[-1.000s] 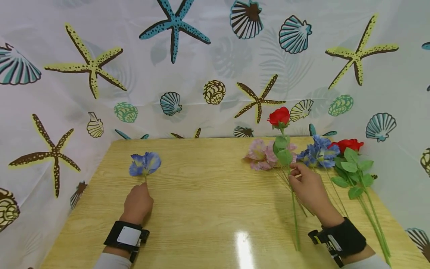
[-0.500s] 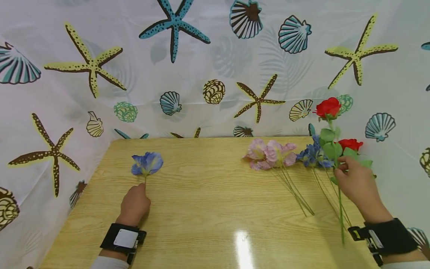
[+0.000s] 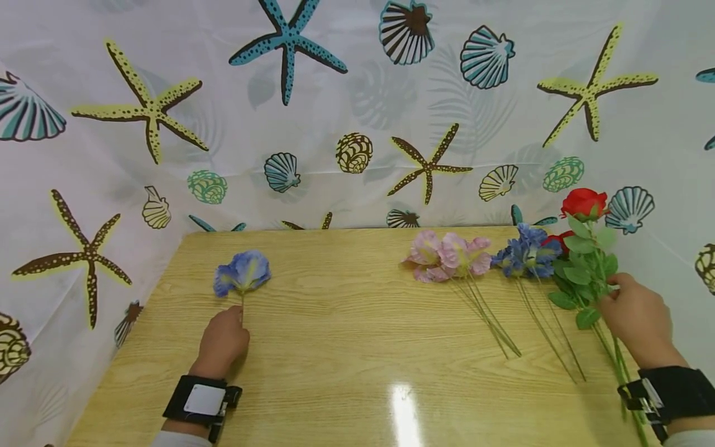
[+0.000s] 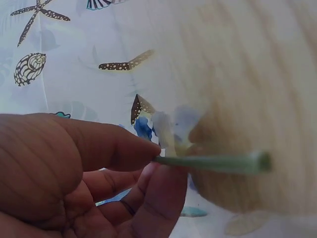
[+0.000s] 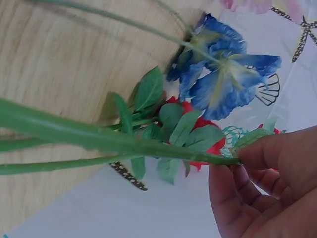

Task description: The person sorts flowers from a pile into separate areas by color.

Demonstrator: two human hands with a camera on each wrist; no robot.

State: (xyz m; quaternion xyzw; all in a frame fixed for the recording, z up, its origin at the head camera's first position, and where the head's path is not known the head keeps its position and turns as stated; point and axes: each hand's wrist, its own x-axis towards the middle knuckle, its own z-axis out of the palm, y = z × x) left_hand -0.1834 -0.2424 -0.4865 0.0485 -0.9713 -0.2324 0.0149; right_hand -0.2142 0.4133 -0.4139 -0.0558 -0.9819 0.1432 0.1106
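Note:
At the left of the table, my left hand (image 3: pixel 223 340) pinches the thin green stem (image 4: pixel 218 163) of a blue artificial flower (image 3: pixel 242 272) between thumb and fingertips. Its petals point away from me. My right hand (image 3: pixel 639 316) holds a red rose (image 3: pixel 583 203) by its green stem (image 5: pixel 99 139), thumb against fingers. This rose is above another red rose (image 5: pixel 213 144) lying at the table's right edge, and their leaves overlap in the head view. Just left of the roses lie blue flowers (image 3: pixel 525 251), seen close up in the right wrist view too.
Pink flowers (image 3: pixel 447 256) lie on the wooden table (image 3: pixel 335 323) left of the blue ones, stems toward me. A white cloth (image 3: pixel 313 124) printed with starfish and shells stands behind the table and along both sides.
My right hand has carried the red rose rightward, from over the pink flowers, past the blue ones, and down over the other rose. My left hand has barely moved.

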